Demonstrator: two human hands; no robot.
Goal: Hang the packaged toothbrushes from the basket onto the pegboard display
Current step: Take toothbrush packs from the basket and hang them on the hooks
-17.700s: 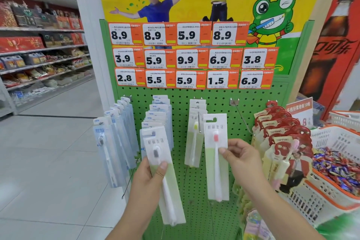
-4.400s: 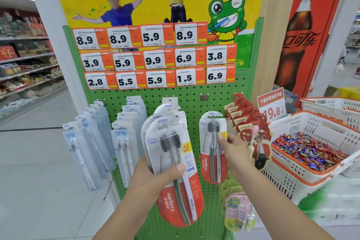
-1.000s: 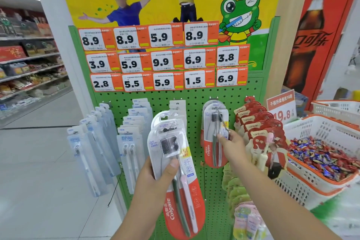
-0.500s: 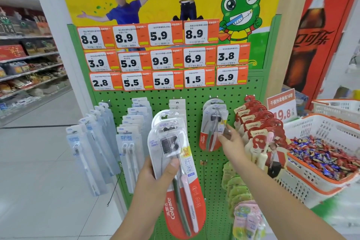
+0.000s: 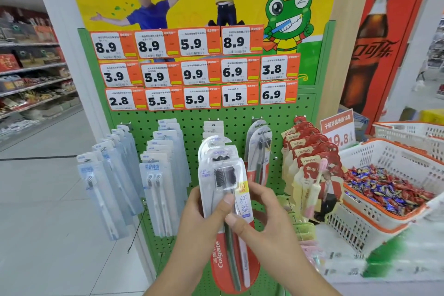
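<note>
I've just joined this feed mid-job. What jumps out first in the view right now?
Dead centre, the left hand and right hand both grip a stack of red Colgate toothbrush packs in front of the green pegboard. Above hang orange price tags under a yellow frog poster. At right, a white basket holds wrapped candy.

"Colgate" is printed on the red pack (image 5: 229, 211). On the pegboard (image 5: 240, 122), price tags (image 5: 194, 69) read 8.9, 5.9, 9.9, 6.9, 3.8, 2.8, 5.5, 1.5. Right of them, "canban" is read on red cards (image 5: 310, 151) and "19.8" on a sign (image 5: 338, 127).
</note>
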